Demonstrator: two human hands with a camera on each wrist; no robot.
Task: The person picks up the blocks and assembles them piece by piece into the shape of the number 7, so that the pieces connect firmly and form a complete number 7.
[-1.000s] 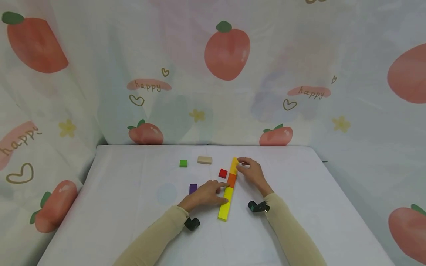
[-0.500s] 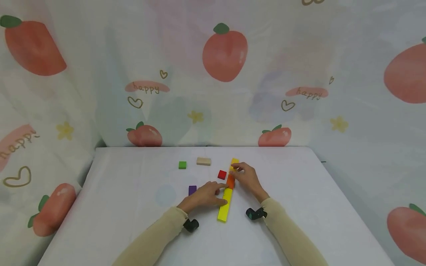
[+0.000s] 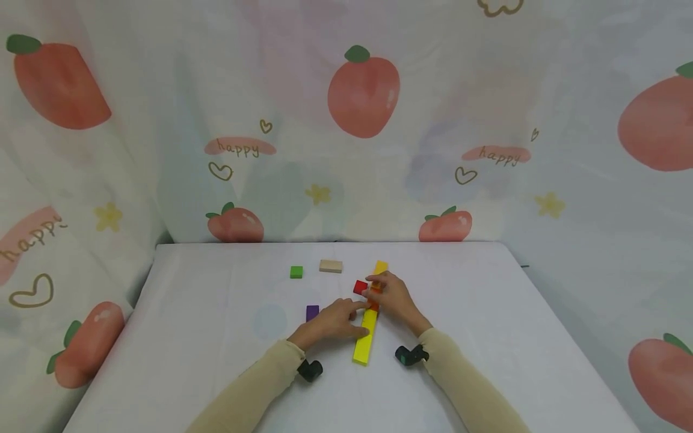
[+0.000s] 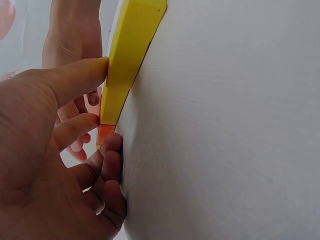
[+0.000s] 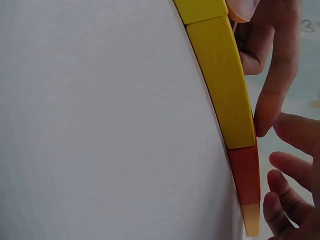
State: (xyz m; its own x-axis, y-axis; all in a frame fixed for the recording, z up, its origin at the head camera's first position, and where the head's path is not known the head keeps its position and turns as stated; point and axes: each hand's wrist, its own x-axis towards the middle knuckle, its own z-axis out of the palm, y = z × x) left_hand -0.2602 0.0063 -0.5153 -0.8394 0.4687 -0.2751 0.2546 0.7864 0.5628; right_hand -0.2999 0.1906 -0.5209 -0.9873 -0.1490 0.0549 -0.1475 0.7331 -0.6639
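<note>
A straight row of flat blocks lies on the table: two yellow blocks (image 5: 220, 82) end to end at the near side, an orange block (image 5: 246, 175) beyond them, then an amber block (image 3: 381, 266) at the far end. My left hand (image 3: 334, 320) rests beside the row, its thumb touching a yellow block and its index fingertip near the yellow-orange joint. The other left fingers bend down to the tablecloth. Over the orange block is my right hand (image 3: 394, 299), fingers loosely bent and holding nothing, their tips right beside a small red block (image 3: 360, 287).
A purple block (image 3: 312, 313) lies left of the left hand. Farther back are a green block (image 3: 296, 272) and a beige block (image 3: 331, 266). Behind the white-covered table (image 3: 216, 337) hangs a peach-print cloth (image 3: 303, 90).
My right hand has moved from the far amber block toward me and left, over the orange block and up to the red one. The left hand has stayed against the row.
</note>
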